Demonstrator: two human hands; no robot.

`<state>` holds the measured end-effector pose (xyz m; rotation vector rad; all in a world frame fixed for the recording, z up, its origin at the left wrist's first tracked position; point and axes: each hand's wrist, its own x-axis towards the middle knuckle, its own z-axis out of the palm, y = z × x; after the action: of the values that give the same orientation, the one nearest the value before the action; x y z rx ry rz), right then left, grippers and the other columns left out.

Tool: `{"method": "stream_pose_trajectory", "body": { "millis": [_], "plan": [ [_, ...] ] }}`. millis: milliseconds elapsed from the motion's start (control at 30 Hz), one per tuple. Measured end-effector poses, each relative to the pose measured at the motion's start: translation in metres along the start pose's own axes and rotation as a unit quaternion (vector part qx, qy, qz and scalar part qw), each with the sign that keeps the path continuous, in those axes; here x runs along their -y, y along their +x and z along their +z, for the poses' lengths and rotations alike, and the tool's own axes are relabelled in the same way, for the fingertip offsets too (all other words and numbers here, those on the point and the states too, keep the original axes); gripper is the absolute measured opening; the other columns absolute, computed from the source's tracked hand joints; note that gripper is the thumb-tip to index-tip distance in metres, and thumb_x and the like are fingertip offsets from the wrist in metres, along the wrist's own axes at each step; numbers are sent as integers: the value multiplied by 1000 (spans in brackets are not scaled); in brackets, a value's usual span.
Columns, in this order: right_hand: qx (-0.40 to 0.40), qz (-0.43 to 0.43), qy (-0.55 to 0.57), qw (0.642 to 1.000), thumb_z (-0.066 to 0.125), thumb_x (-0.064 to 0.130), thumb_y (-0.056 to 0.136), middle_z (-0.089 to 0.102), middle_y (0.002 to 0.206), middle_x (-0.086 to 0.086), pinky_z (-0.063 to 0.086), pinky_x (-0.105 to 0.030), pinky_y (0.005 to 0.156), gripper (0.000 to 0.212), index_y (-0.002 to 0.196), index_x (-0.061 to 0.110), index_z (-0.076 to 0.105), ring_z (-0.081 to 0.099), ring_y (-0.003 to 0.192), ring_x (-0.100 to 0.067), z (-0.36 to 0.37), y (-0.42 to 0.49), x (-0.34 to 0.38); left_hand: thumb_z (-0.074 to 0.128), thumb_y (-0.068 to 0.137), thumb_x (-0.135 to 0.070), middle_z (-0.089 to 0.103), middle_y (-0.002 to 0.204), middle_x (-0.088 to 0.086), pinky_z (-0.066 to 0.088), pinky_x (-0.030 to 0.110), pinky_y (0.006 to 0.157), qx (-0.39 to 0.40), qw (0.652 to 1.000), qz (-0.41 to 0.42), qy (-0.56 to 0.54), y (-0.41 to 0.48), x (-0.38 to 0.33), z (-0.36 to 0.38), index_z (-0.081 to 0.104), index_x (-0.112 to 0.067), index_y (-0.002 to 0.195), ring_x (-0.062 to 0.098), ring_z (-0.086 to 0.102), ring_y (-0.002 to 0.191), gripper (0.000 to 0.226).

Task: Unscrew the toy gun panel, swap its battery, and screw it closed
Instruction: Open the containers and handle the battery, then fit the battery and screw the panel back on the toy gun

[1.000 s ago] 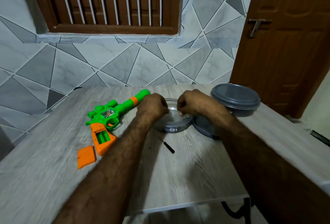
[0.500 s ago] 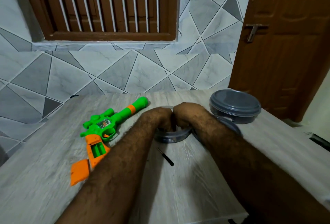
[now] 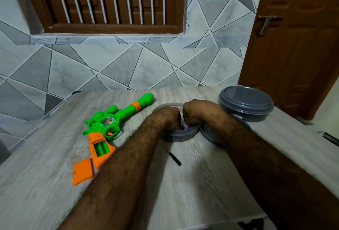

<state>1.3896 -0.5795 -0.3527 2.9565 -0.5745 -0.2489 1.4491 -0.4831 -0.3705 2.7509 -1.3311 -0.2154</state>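
Observation:
A green and orange toy gun (image 3: 110, 121) lies on the left of the wooden table (image 3: 183, 193), its battery bay (image 3: 100, 148) open and showing green inside. The orange panel (image 3: 82, 172) lies loose beside the grip. A small black screwdriver (image 3: 172, 156) lies between my forearms. My left hand (image 3: 166, 118) and my right hand (image 3: 194, 112) dip side by side into an open grey tub (image 3: 183, 136), knuckles up and fingers curled down. Small purple pieces (image 3: 189, 127) show inside the tub under the fingers. The fingertips are hidden.
A second grey tub with its lid on (image 3: 245, 103) stands at the back right. A grey lid (image 3: 209, 135) lies under my right forearm. A tiled wall runs behind the table and a brown door (image 3: 293, 46) is at the right.
Both hands have come together and dropped from above the tub's rim down into it. The camera has tilted a little; the gun, panel and screwdriver lie as before.

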Motion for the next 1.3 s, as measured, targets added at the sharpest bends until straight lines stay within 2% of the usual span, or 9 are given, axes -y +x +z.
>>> {"method": "stream_pose_trajectory", "body": {
  "millis": [400, 533, 633, 733, 800, 900, 1000, 1200, 1300],
  "plan": [
    [-69, -1, 54, 996, 69, 14, 81, 63, 95, -6, 52, -34, 74, 25, 106, 16, 68, 61, 83, -23, 8, -3, -7, 69, 86, -32, 70, 112, 10, 44, 28, 78, -34, 999, -22, -26, 1, -1, 3, 71, -13, 110, 25, 63, 102, 31],
    [-95, 21, 169, 981, 77, 14, 76, 71, 89, -4, 51, -29, 68, 12, 85, 18, 71, 65, 80, -19, 0, -2, -19, 72, 83, -19, 74, 100, 14, 57, 32, 84, -51, 976, -74, -199, 6, 9, 2, 74, -6, 104, 27, 70, 94, 25],
    [-130, 27, 385, 913, 80, 9, 76, 69, 72, -3, 53, -24, 55, 11, 84, 13, 73, 64, 59, -14, -5, -9, -30, 66, 88, -4, 69, 81, 22, 61, 47, 72, -62, 868, -116, -478, 2, 15, -1, 68, 7, 93, 32, 69, 69, 13],
    [-136, 12, 565, 814, 80, 4, 75, 68, 70, -6, 59, -27, 59, 14, 87, 5, 72, 63, 56, -14, -10, -19, -31, 47, 97, 2, 58, 83, 20, 61, 40, 57, -38, 678, -117, -724, -8, 17, -8, 56, 3, 92, 28, 63, 69, 10],
    [-130, -2, 621, 773, 77, 1, 78, 70, 77, -9, 60, -27, 63, 15, 92, 2, 71, 67, 64, -16, -12, -24, -25, 39, 97, 3, 56, 88, 19, 60, 40, 59, -11, 563, -122, -817, -11, 18, -11, 52, 0, 91, 28, 63, 76, 15],
    [-119, -21, 660, 741, 75, 2, 81, 71, 79, -10, 61, -31, 72, 15, 95, 1, 71, 70, 72, -17, -13, -29, -12, 36, 95, 3, 51, 84, 16, 52, 38, 67, 4, 480, -140, -866, -21, 17, -12, 50, 1, 82, 25, 58, 80, 19],
    [-119, -28, 675, 728, 73, 6, 83, 71, 80, -9, 59, -32, 74, 14, 97, 3, 72, 69, 73, -16, -10, -30, 2, 38, 95, 6, 53, 86, 16, 57, 34, 60, -14, 493, -135, -860, -29, 15, -10, 52, 2, 85, 22, 58, 75, 18],
    [-161, 20, 690, 705, 76, 10, 81, 72, 87, -10, 53, -21, 53, 21, 100, 7, 69, 68, 73, -16, -3, -31, 24, 39, 95, 13, 54, 86, 16, 59, 34, 56, -37, 508, -131, -851, -40, 17, -6, 54, 2, 86, 20, 58, 76, 20],
    [-159, 21, 722, 673, 76, 8, 81, 72, 81, -10, 58, -24, 57, 18, 96, 3, 67, 68, 66, -14, -6, -36, 29, 41, 96, 10, 57, 86, 14, 56, 40, 69, -49, 528, -134, -837, -49, 19, -6, 54, -1, 89, 21, 58, 75, 19]
  ]
}}
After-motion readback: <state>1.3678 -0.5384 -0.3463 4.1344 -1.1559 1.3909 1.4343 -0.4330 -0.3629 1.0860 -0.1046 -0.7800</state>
